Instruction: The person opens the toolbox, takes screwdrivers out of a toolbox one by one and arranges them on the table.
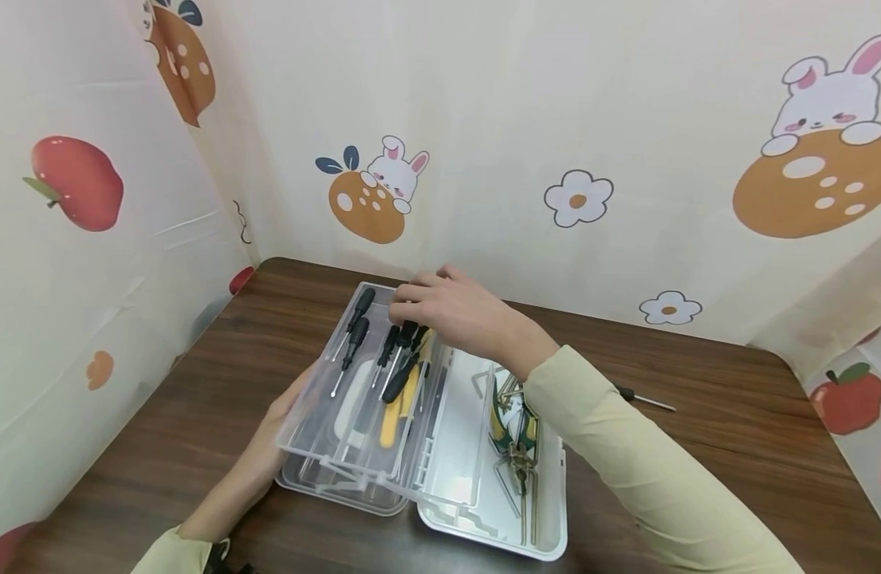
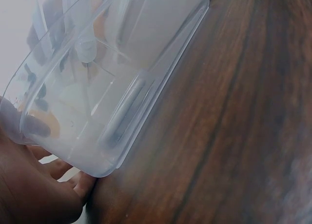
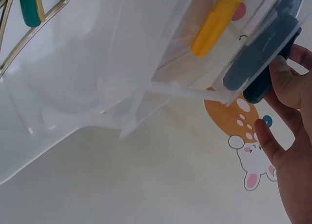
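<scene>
A clear plastic toolbox (image 1: pixel 440 478) lies open on the brown table, with a clear tray (image 1: pixel 296 426) lifted over its left half. In the tray lie several black-handled screwdrivers (image 1: pixel 357 315) and a yellow-handled tool (image 1: pixel 391 418). My right hand (image 1: pixel 411 307) reaches over the tray's far end and pinches a black screwdriver handle (image 3: pixel 261 72) between thumb and fingers (image 3: pixel 287 87). My left hand (image 1: pixel 278 434) grips the left side of the box, with the thumb on the clear wall (image 2: pixel 122 87) and the fingers (image 2: pixel 63 168) underneath. Green and yellow pliers (image 1: pixel 515 430) lie in the right half.
One more screwdriver (image 1: pixel 644 399) lies on the table (image 1: pixel 734 430) to the right of the box. A hex key (image 1: pixel 479 387) rests inside the right half. Patterned curtain walls close in the table at the back and both sides.
</scene>
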`<state>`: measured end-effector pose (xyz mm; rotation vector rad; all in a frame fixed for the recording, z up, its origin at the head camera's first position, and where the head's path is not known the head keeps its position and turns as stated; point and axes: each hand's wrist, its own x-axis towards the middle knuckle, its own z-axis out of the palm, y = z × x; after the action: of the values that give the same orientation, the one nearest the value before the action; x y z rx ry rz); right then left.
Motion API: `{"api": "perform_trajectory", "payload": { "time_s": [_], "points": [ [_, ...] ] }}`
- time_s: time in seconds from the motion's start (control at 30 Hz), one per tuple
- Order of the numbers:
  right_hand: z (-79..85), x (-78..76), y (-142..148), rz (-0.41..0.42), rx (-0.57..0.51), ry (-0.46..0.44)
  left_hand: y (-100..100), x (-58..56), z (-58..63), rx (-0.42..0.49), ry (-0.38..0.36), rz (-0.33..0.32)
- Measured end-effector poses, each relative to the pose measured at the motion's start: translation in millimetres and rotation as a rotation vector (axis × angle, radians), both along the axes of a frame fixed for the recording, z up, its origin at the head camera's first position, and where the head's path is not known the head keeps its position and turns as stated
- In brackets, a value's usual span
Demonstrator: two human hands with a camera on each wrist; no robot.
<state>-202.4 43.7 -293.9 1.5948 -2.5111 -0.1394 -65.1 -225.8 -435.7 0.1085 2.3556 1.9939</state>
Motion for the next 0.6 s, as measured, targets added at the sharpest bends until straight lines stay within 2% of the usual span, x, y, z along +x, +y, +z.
{"api": "perform_trajectory", "payload": {
  "time_s": [0.3, 0.5, 0.6],
  "points": [
    [6.3, -0.5, 29.5, -0.013, -0.066, -0.063, 0.3, -0.8, 0.3, -0.003, 0.026, -0.014],
    [3.7, -3.2, 60.1, -0.010, -0.154, -0.062, -0.6, 0.0, 0.7, -0.005, 0.021, -0.012],
    [1.8, -2.8, 78.6, -0.036, -0.192, -0.082, -0.3, 0.8, 0.9, 0.002, 0.016, -0.009]
  ]
}}
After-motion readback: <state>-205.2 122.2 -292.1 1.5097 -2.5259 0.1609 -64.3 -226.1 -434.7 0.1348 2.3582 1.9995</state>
